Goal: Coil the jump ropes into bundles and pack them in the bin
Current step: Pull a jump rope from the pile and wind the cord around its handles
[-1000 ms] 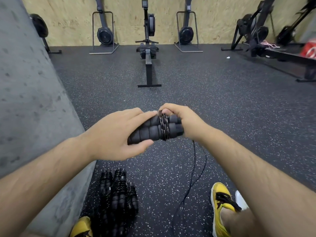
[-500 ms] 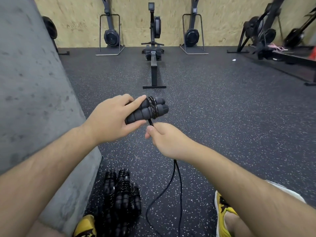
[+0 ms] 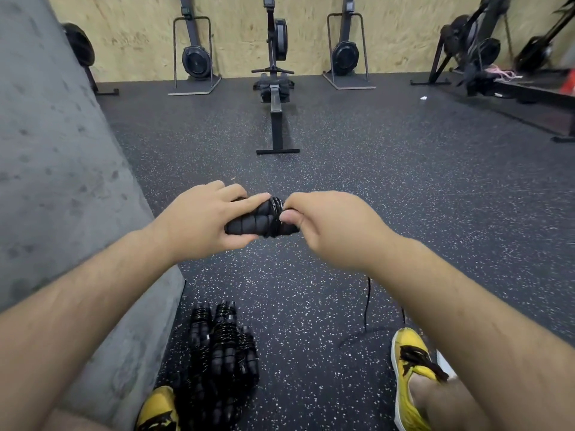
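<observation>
— What lay nearest?
— Two yellow shoes (image 3: 410,365) on the speckled floor (image 3: 311,368). By the left one, beside the grey wall (image 3: 62,181), sat a pile of coiled ropes (image 3: 222,346).
— And the hands?
— The left hand (image 3: 199,222) was clenched round the paired black handles (image 3: 245,222), held level above the floor. The right hand (image 3: 329,225) pinched the rope (image 3: 275,217) where it was wound round those handles. Its loose tail (image 3: 368,306) dropped from under the right forearm to the floor.
— Farther off?
— A rower (image 3: 275,98) stood mid-floor, with more machines along the plywood wall (image 3: 130,42).
</observation>
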Available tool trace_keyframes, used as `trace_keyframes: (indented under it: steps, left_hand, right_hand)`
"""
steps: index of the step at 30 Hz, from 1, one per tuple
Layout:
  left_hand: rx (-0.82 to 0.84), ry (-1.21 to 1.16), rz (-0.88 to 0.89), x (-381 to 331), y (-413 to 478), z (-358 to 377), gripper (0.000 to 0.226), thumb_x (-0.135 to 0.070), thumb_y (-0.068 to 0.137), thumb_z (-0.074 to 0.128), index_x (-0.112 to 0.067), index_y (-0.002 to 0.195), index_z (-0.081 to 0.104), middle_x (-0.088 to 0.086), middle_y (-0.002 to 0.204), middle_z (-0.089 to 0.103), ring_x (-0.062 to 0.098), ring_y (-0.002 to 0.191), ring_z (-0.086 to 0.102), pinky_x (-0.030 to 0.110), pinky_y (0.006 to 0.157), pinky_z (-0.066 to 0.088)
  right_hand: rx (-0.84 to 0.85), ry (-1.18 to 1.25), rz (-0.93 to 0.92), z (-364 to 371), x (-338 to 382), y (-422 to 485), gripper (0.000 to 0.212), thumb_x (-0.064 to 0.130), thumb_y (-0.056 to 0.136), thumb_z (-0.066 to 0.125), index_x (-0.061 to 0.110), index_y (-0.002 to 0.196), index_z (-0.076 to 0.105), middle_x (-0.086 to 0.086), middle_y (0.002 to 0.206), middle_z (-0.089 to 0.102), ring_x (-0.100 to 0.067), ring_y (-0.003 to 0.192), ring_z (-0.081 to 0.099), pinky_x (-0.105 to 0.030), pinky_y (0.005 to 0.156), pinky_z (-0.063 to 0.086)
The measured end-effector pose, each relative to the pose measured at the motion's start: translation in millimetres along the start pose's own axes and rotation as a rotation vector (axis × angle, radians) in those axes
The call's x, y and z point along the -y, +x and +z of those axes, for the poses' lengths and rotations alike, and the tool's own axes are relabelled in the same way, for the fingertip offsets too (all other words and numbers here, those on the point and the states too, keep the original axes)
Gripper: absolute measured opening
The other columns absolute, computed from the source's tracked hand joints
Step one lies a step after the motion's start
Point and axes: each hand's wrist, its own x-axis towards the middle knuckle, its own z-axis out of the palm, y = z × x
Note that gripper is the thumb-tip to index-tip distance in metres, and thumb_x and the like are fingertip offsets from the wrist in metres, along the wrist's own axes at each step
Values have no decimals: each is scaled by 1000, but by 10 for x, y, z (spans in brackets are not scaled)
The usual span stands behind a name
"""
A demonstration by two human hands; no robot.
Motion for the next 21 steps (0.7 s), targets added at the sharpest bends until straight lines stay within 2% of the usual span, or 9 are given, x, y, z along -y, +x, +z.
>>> trace_keyframes:
  steps: [4, 7, 10, 16, 19, 21]
  left_hand:
    - [24, -79, 121, -124, 29, -29, 66, -58, 88, 55, -22, 143, 56, -1, 105, 62, 22, 78, 51, 38, 72, 52]
    - [-15, -160, 196, -246, 52, -105, 64, -55, 90, 58, -16, 141, 56, 2, 106, 62, 22, 82, 52, 35, 78, 48]
    - [-32, -236, 165, -342, 42, -190, 68, -55, 90, 58, -12, 143, 54, 2, 107, 61, 21, 89, 54, 33, 85, 45]
    - [-57, -362, 149, -387, -32, -342, 69, -50, 83, 66, -10, 139, 54, -1, 110, 61, 17, 97, 56, 27, 93, 41]
    - [-91, -417, 168, -446, -62, -398, 69, -44, 82, 68, -9, 139, 54, -1, 111, 62, 15, 98, 57, 25, 95, 42]
    - [-103, -474, 153, -499, -58, -438, 68, -41, 81, 69, -10, 140, 54, -2, 110, 63, 14, 98, 58, 25, 94, 43]
  right_hand:
    - [-65, -20, -58, -11, -198, 93, 28, 42, 105, 38, 29, 109, 63, 8, 102, 65, -18, 95, 60, -35, 76, 45]
    - [-97, 70, -59, 47, -397, 161, 27, 45, 102, 46, 27, 101, 66, 11, 93, 63, -14, 87, 56, -36, 76, 47]
    - [-131, 207, -40, 120, -546, 208, 23, 42, 99, 52, 25, 94, 66, 15, 84, 58, -8, 81, 51, -34, 74, 46]
    - [-103, 531, -25, 138, -573, 158, 15, 24, 103, 54, 21, 92, 64, 22, 73, 56, 2, 71, 49, -20, 69, 39]
    - [-85, 646, 2, 129, -518, 122, 20, 23, 103, 53, 10, 95, 66, 7, 78, 59, -2, 70, 48, -21, 70, 41]
    - [-24, 844, 44, 152, -446, 114, 24, 19, 102, 55, -3, 96, 62, -2, 76, 58, -6, 67, 49, -22, 65, 44]
